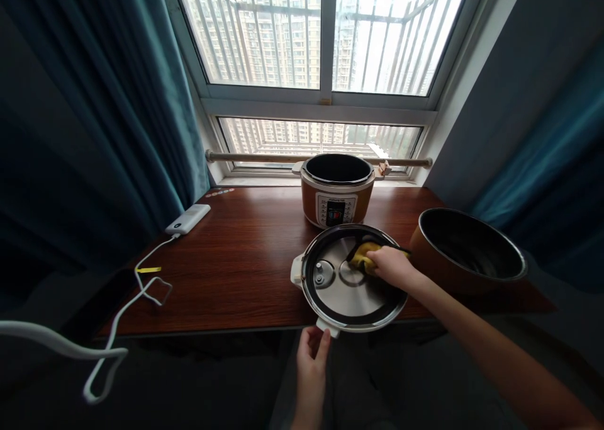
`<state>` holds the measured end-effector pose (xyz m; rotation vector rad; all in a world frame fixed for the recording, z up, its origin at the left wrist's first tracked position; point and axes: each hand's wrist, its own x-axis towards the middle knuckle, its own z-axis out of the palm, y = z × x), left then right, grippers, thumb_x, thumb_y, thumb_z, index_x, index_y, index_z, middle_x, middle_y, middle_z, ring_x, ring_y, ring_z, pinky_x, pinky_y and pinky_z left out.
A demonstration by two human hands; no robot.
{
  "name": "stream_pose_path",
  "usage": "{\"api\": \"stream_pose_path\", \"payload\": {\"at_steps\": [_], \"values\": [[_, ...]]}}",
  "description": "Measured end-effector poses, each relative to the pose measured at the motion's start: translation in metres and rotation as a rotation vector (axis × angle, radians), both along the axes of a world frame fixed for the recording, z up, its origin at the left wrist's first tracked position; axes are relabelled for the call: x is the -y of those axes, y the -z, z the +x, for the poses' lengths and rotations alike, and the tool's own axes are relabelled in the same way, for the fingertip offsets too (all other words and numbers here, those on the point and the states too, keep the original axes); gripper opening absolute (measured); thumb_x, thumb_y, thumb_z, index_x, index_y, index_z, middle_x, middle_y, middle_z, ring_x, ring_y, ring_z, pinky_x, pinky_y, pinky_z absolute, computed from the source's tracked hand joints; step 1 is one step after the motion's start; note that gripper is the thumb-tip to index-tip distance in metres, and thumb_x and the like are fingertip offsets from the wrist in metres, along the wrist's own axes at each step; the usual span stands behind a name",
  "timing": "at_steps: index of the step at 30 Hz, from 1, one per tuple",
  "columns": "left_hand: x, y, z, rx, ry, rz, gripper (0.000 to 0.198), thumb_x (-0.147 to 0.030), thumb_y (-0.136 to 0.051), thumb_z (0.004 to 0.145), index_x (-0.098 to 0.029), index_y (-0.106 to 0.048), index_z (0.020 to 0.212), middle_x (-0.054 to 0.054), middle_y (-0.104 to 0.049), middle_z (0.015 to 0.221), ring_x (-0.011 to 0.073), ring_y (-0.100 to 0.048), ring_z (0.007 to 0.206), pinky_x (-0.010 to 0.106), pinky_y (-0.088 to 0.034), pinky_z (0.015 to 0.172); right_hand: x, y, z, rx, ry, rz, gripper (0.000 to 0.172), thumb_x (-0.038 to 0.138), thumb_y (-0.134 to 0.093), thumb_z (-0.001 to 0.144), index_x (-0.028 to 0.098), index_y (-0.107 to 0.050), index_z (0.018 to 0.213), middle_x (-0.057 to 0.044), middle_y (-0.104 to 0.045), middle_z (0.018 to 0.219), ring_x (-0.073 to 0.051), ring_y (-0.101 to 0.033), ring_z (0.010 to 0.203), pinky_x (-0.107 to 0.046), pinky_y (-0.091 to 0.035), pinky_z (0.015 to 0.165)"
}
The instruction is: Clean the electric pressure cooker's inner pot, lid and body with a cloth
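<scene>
A round pressure cooker lid (340, 298) lies with its steel inner side up at the table's front edge. My left hand (313, 349) pinches the white tab at the lid's near rim. Bunched in my right hand (389, 266) is a yellow cloth (362, 257) with dark parts, pressed onto the inner face of the lid. Behind the lid stands the electric pressure cooker (336, 194), orange-brown with a control panel, its top uncovered. To the right of my right hand sits a dark-lined inner pot (467, 247).
A white power bank (189, 218) with a white cable (117, 316) lies at the table's left. Blue curtains (141, 90) flank the barred window. A rail (264, 158) runs behind the cooker. The wooden table (236, 260) ends just before my body.
</scene>
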<state>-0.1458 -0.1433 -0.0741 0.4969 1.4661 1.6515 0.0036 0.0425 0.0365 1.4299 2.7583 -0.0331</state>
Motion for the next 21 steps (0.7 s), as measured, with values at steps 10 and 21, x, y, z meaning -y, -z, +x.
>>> {"api": "stream_pose_path", "payload": {"at_steps": [10,21], "values": [[0.003,-0.008,-0.009,-0.059,0.1,-0.031,0.039,-0.049,-0.064,0.068,-0.015,-0.056,0.085,0.006,-0.064,0.082,0.019,-0.058,0.08,0.029,-0.044,0.077,0.082,-0.006,0.019,-0.818,-0.179,-0.474,0.066,0.036,-0.069,0.069,0.023,-0.045,0.129,-0.007,-0.05,0.129,-0.024,-0.045,0.12,-0.035,-0.033,0.102],[0.016,-0.028,-0.026,-0.429,0.29,-0.188,0.038,-0.054,-0.045,0.08,-0.021,-0.064,0.087,0.006,-0.066,0.082,0.0226,-0.06,0.081,0.03,-0.044,0.073,0.106,0.092,0.039,-1.512,0.727,-0.47,0.07,0.059,-0.055,0.074,0.017,-0.044,0.129,-0.01,-0.049,0.131,-0.024,-0.039,0.126,-0.038,-0.025,0.108]]}}
